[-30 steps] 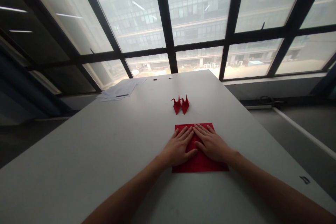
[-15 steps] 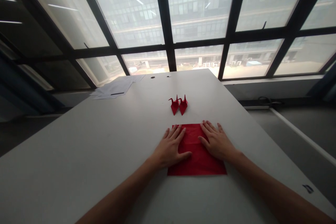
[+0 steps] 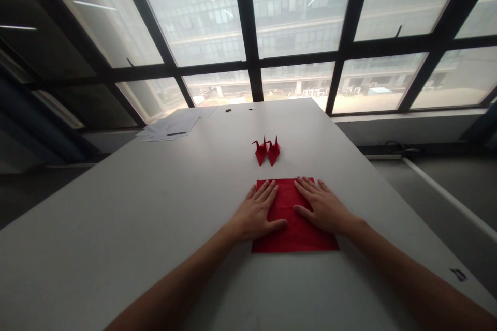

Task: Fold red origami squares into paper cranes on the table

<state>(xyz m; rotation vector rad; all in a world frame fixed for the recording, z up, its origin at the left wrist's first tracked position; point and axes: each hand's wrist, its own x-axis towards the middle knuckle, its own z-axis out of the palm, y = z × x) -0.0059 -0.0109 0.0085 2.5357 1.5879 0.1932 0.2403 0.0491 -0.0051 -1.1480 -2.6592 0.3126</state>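
A square sheet of red paper (image 3: 295, 238) lies flat on the white table in front of me, with faint creases across it. My left hand (image 3: 256, 214) rests palm down on its left side, fingers stretched out and thumb pointing inward. On the right side of the sheet my right hand (image 3: 320, 206) also lies flat, its fingers extended. Just beyond the paper stand two folded red paper cranes, a left one (image 3: 261, 155) and a right one (image 3: 274, 154), side by side. Neither hand touches them.
White papers (image 3: 174, 123) with a dark pen-like stick (image 3: 176, 133) on them lie at the table's far left. A dark mark (image 3: 458, 274) shows near the right edge of the table (image 3: 155, 207). Large framed windows rise behind.
The whole view has shifted slightly. My left fingers have drawn a little closer together; both hands remain on the red paper.
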